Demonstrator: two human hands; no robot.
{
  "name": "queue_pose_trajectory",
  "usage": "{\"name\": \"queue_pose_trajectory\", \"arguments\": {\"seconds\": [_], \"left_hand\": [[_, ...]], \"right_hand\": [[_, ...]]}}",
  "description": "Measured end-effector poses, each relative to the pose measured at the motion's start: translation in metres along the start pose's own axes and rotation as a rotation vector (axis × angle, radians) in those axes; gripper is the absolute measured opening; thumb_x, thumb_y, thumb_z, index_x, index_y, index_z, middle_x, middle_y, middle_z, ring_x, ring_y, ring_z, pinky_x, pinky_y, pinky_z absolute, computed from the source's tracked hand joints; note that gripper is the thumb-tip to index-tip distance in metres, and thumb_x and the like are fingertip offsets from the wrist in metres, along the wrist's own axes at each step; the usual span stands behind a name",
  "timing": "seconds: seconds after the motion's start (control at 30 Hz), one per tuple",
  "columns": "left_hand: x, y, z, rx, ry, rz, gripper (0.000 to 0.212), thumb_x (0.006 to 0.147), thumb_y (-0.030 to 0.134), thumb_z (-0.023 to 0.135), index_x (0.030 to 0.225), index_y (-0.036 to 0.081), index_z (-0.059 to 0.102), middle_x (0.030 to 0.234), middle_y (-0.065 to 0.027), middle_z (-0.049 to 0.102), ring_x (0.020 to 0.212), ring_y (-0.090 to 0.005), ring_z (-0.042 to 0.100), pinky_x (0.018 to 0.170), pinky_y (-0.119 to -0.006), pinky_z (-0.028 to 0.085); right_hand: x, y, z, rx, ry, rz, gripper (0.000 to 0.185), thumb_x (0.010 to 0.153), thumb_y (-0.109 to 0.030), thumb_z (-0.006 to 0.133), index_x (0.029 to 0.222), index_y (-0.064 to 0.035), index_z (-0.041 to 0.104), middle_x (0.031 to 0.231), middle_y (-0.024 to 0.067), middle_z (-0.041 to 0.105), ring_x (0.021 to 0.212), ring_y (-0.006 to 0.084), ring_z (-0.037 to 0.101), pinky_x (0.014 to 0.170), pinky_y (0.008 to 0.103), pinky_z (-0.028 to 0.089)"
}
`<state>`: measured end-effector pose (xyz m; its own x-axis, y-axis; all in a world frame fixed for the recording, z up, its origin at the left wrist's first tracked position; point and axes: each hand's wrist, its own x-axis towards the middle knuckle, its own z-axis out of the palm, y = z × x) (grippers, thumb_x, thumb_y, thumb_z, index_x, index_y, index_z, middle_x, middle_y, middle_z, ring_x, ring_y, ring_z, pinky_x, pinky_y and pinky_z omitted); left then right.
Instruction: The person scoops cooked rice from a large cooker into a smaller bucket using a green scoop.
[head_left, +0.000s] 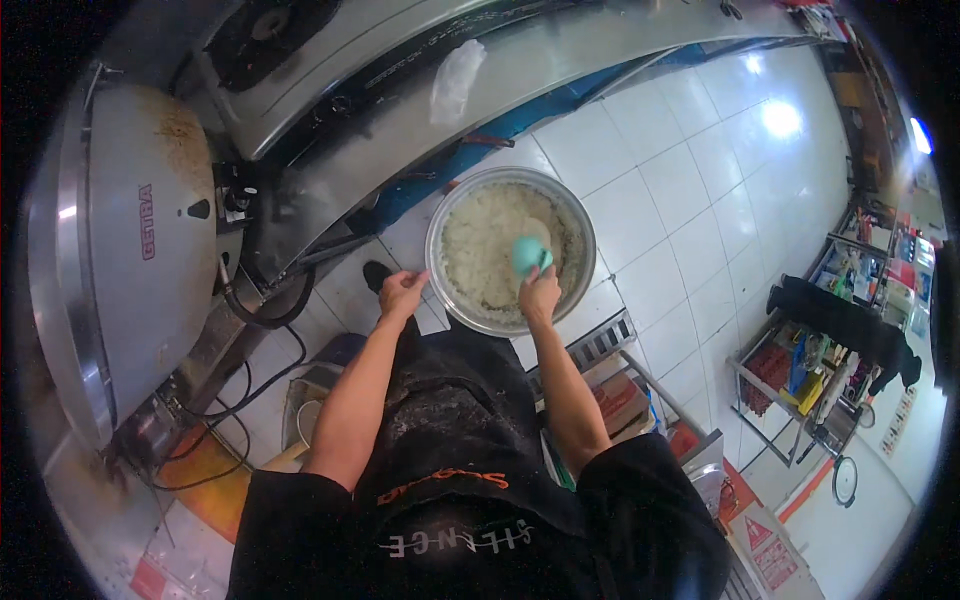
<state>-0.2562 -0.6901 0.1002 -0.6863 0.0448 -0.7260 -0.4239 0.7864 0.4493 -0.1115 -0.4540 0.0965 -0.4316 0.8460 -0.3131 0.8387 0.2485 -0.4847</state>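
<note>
A large round metal pot (435, 283) stands before me, filled with what looks like cooked white rice (480, 240). My right hand (540, 296) reaches over its near right side and grips a turquoise plastic scoop (529, 253). The scoop is slightly blurred and sits over the rice, right of the middle. Just past it, a pale rounded patch shows against the rice; I cannot tell whether it is part of a utensil. At the pot's left edge, my left hand (401, 296) has its fingertips pinched together at the rim.
A steel counter (360, 172) with a crumpled plastic bag (456, 82) runs along the upper left. Left of me is a large grey appliance (150, 300) with trailing black cables (262, 397). White floor tiles (675, 195) extend right, towards a loaded wire rack (795, 375).
</note>
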Motion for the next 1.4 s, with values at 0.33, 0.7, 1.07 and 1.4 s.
{"name": "queue_pose_trajectory", "arguments": {"seconds": [0.33,0.7,1.07,1.4], "left_hand": [[0.005,-0.003,0.0,-0.262,-0.092,-0.054,0.043,0.081,0.037,0.08,0.1,-0.001,0.074,0.093,-0.0067,0.073,0.084,-0.0162,0.066,0.079,-0.031,0.051],[0.013,-0.009,-0.002,-0.224,-0.12,-0.05,0.043,0.083,0.035,0.081,0.111,0.005,0.071,0.106,-0.0066,0.07,0.098,-0.0185,0.065,0.087,-0.034,0.051],[-0.004,0.004,-0.001,-0.122,0.044,0.035,0.043,0.078,0.04,0.081,0.098,0.003,0.075,0.096,-0.0103,0.074,0.09,-0.0228,0.069,0.083,-0.036,0.052],[0.005,-0.012,0.006,-0.259,-0.081,-0.059,0.043,0.083,0.037,0.08,0.109,0.004,0.071,0.1,-0.0059,0.071,0.093,-0.0179,0.064,0.085,-0.034,0.051]], "right_hand": [[-0.01,0.008,0.037,-0.037,-0.268,0.093,0.038,0.093,-0.028,0.053,0.104,0.0075,0.059,0.097,0.0343,0.065,0.094,0.0523,0.062,0.085,0.0568,0.047],[0.031,0.002,0.004,0.027,0.026,0.283,0.048,0.093,-0.038,0.052,0.096,0.0075,0.067,0.093,0.0324,0.067,0.095,0.0468,0.065,0.085,0.0517,0.051],[0.019,-0.012,-0.009,-0.012,-0.013,0.144,0.047,0.096,-0.038,0.052,0.108,0.0054,0.063,0.096,0.0292,0.069,0.091,0.0451,0.067,0.08,0.0516,0.051],[-0.017,-0.014,0.048,0.085,-0.425,0.045,0.036,0.093,-0.029,0.054,0.108,0.0039,0.056,0.091,0.036,0.064,0.091,0.0503,0.064,0.08,0.057,0.049]]}}
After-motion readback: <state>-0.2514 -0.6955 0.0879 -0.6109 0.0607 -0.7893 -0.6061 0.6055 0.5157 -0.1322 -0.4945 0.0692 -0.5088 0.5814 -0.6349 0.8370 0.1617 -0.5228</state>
